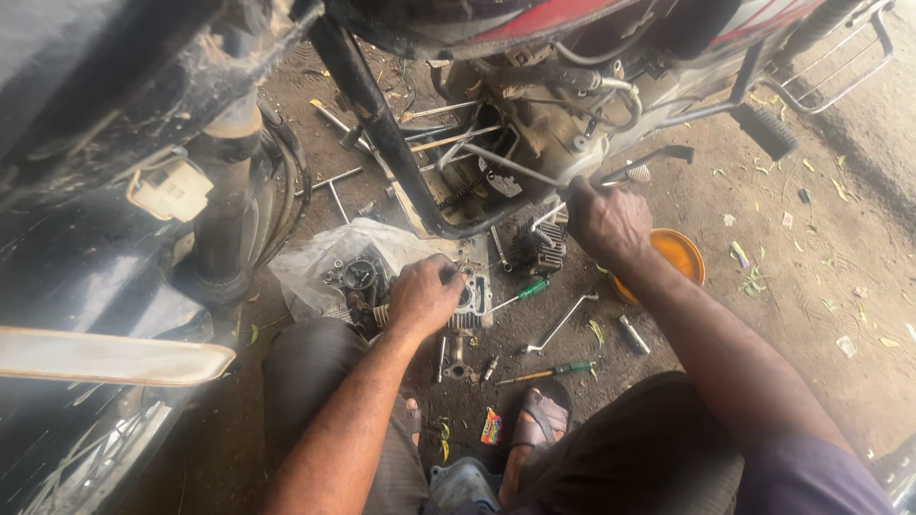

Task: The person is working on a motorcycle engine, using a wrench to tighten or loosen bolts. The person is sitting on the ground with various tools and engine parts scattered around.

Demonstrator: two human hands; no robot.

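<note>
Down on the dirt floor (821, 286), head view: left hand (425, 294) clenched over a metal engine cylinder block (471, 286), gripping it beside a plastic bag (315, 262) of parts. Right hand (607, 221) closed round a thin metal rod (551, 214) near the finned cylinder head (537, 246), under the motorcycle engine (534, 124). Frame tube (382, 124) crosses in front. Around: green-handled screwdrivers (527, 289), bent wrench (561, 322), orange bowl (679, 253), sandalled foot (536, 420).

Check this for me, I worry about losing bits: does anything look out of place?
Yes. Engine parts lie on a plastic sheet, but screwdrivers, a wrench and small bits sit scattered on bare dirt, where they could get lost.
</note>
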